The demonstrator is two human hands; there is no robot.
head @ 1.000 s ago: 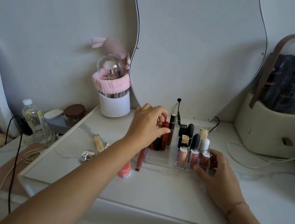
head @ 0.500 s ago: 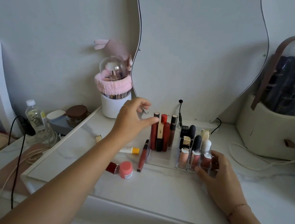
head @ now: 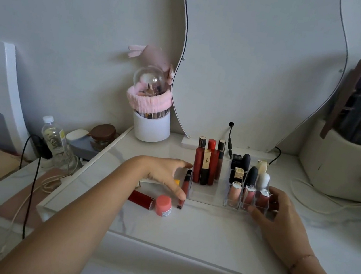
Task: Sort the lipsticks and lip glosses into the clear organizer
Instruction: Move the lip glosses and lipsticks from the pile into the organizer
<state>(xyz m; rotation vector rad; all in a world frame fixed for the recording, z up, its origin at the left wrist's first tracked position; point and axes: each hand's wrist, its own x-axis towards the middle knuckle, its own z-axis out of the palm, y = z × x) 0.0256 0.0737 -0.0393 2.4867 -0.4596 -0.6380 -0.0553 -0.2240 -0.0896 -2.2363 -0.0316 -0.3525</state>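
A lip gloss [head: 186, 181] is touched by the spread-fingered left hand [head: 162, 172], the clear organizer [head: 204, 196] gripped by the right hand [head: 279, 218].

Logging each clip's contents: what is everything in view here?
organizer: 1, clear, table centre
tall tubes: about 5, red, black-gold, brown, upright in its left compartment
short lipsticks: 9, pink, black, white, cream, upright in its right cells
gloss: 1, dark red, lying beside its left wall
red tube: 1, red, lying front left
pot: 1, pink, by the red tube
yellow-capped tube: 1, partly under left hand
brush holder: 1, white with pink band, back left
mirror: 1, pale, against wall
case: 1, cream, clear lid, right
bottle: 1, clear, far left
jar: 1, brown lid, beside bottle
left hand: 1, spread over gloss
right hand: 1, gripping organizer's front right corner
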